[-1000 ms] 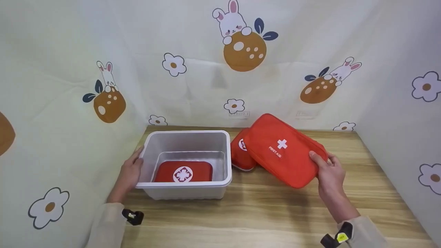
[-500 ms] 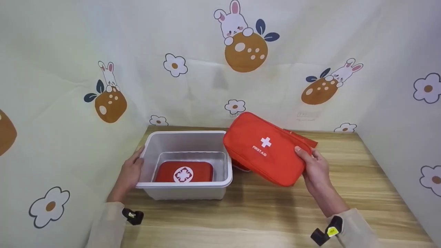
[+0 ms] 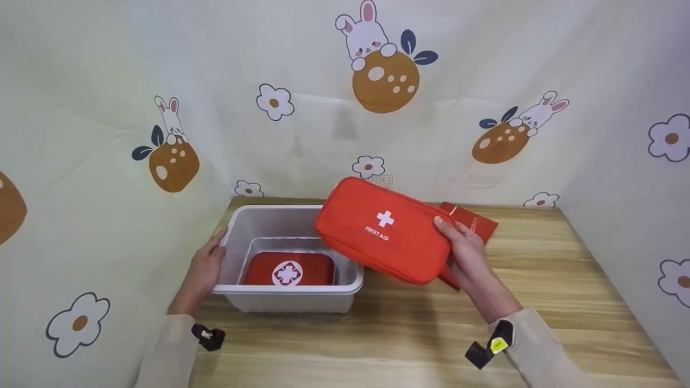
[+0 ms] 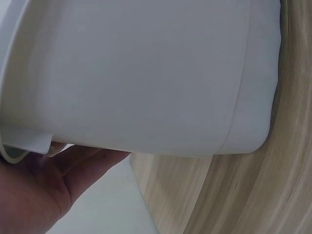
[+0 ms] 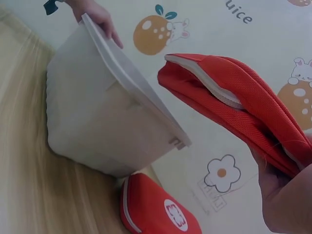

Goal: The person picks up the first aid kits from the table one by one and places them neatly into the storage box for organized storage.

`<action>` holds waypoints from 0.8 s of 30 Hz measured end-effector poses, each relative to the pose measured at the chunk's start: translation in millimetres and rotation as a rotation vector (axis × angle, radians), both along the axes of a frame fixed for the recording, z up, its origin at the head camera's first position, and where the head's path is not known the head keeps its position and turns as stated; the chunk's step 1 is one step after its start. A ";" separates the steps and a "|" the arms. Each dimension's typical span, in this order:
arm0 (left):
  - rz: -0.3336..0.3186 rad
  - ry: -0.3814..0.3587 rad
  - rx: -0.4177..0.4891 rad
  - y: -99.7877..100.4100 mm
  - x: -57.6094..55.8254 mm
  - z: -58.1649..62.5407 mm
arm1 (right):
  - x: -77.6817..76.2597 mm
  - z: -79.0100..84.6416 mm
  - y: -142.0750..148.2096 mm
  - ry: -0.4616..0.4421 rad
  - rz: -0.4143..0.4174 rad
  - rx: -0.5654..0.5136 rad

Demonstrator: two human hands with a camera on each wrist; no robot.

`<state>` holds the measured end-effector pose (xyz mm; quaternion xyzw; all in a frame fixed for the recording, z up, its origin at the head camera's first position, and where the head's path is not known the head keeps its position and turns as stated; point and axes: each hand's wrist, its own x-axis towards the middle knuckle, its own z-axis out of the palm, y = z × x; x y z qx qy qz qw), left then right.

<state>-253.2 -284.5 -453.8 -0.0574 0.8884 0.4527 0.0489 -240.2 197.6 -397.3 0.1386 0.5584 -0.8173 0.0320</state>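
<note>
My left hand grips the left rim of a pale grey plastic tub, its fingers along the outer wall in the left wrist view. Inside the tub lies a red case with a round white cross emblem. My right hand pinches the right end of a soft red first aid pouch, thumb on its front. The pouch is raised and tilted, its left end over the tub's right rim. A white zip runs along its edge in the right wrist view.
A second red case with a white emblem lies beside the tub, hidden behind the pouch in the head view. Flat red printed pieces lie at the back right of the wooden table. Patterned cloth walls three sides.
My right hand has carried the first aid pouch left, from beside the tub to over its right rim. The flat red pieces have come into view behind it. The left hand stays put.
</note>
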 end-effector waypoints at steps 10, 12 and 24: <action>0.000 -0.010 0.015 -0.4 0.2 2.6 | -16.3 5.1 -32.0 0.068 0.111 -0.038; 0.000 -0.011 0.013 -0.5 -0.5 2.6 | -19.2 6.1 -39.4 0.074 0.127 -0.019; -0.001 -0.023 0.012 -0.1 -1.8 0.4 | -28.7 10.9 -80.7 0.029 0.263 0.068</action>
